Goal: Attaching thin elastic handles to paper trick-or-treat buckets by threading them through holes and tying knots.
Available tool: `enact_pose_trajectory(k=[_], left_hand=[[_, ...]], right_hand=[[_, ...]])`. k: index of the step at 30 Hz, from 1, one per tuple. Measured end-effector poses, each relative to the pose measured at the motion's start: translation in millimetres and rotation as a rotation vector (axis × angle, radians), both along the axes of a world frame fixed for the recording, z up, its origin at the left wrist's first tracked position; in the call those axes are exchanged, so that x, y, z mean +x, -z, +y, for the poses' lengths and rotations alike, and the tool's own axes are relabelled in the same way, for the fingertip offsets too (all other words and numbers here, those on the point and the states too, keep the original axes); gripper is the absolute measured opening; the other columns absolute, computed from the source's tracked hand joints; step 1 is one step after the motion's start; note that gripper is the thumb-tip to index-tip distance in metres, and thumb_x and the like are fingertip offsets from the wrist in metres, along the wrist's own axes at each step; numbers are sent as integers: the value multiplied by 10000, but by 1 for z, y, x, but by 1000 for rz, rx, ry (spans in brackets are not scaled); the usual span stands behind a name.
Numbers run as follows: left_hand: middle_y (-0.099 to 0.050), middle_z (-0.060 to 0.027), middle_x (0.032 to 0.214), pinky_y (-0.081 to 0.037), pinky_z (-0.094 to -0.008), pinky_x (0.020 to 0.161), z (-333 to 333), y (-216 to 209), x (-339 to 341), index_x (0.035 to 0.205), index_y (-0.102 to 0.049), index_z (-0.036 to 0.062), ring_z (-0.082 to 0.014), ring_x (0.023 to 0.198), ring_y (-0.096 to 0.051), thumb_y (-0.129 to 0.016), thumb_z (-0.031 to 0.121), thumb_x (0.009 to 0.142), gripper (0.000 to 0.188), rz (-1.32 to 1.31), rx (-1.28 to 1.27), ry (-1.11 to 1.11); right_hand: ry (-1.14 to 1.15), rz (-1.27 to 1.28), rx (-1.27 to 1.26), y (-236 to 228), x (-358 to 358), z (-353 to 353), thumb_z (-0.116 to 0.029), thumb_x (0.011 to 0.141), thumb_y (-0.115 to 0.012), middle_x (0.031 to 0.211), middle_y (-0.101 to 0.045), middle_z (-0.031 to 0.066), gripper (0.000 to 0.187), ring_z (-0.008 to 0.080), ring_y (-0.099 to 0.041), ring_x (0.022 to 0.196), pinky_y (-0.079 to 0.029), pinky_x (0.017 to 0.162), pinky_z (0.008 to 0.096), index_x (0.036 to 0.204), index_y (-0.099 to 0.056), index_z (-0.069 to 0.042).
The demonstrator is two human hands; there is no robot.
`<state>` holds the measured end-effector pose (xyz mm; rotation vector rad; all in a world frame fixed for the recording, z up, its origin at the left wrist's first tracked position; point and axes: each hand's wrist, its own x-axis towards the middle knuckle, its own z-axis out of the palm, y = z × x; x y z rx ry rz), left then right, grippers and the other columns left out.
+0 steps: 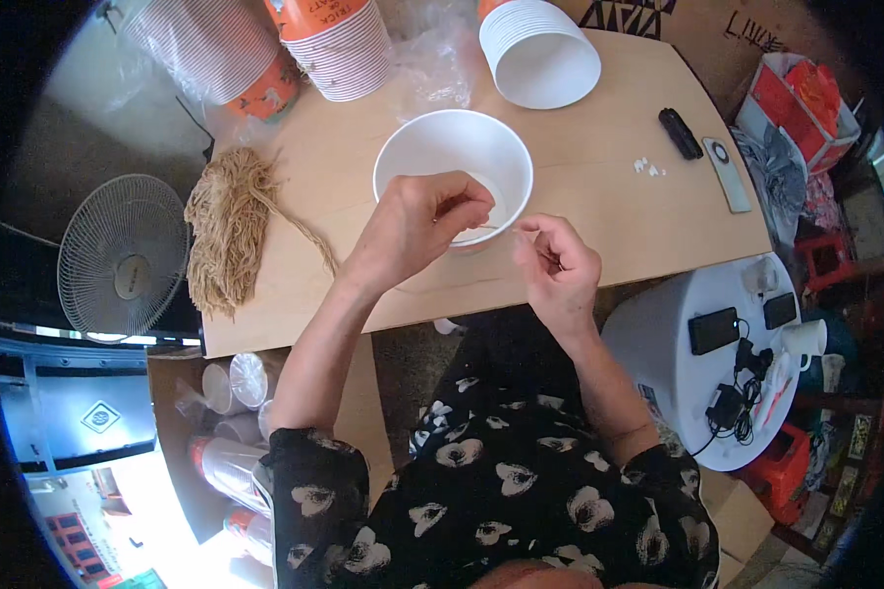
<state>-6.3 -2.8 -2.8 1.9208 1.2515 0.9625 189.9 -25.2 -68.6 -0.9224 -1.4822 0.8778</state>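
Observation:
A white paper bucket (pixel 452 137) stands open-side up near the front edge of the table. Over its near rim, my left hand (pixel 417 221) is closed in a pinch on a thin tan string (pixel 485 228). My right hand (pixel 562 270) pinches the other end just right of the rim; its fingertips partly hide the string. To the left lies a thick bundle of tan string (pixel 231 231), with loose strands trailing across the table toward my left wrist.
Nested orange-and-white buckets (pixel 336 54) and a white stack (pixel 545 64) line the far side. White bits (pixel 648 168), a black object (pixel 680 133) and a phone (pixel 725 175) lie right. A fan (pixel 128 257) stands left; a round side table (pixel 648 324) holds chargers and a mug.

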Motion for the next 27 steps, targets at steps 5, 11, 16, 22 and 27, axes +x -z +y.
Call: enact_pose_trajectory(k=[5,11,16,22,27], left_hand=[[-736,-137,835,-537,-328,667,0,-1,-2,1006,-720,-19,-201,747,-709,-653,59,910,141,-10,1,-24],[-742,-150,880,-547,-363,732,6,-2,-14,1044,-726,0,-268,789,-717,-652,65,899,175,153,-5,164],[-741,-134,845,-547,-339,722,14,-7,-17,1021,-732,7,-220,763,-709,-695,67,860,176,165,-117,279],[-730,-114,792,-546,-282,686,10,-6,-15,975,-729,-4,-141,730,-693,-724,43,833,150,49,-119,187],[-730,-125,791,-551,-277,664,3,-15,-8,980,-712,-7,-135,722,-701,-725,22,837,147,-116,-46,102]], right_hand=[[-16,32,-3,0,0,4,-68,951,-680,661,-541,-57,108,-6,-431,581,-338,507,186,1002,-650,22],[-44,56,-55,4,-4,1,-70,960,-672,700,-558,-63,111,-10,-444,605,-344,518,179,1006,-653,29],[-44,21,-66,6,-4,-1,-66,961,-670,702,-547,-70,108,-15,-437,615,-333,523,175,1016,-655,26],[-30,138,-51,-10,-6,2,-54,951,-677,684,-541,-65,89,-12,-434,602,-329,525,173,1007,-656,13],[-177,3,-82,-30,-3,19,-51,919,-715,664,-548,-64,112,-10,-444,590,-337,522,178,992,-657,10]])
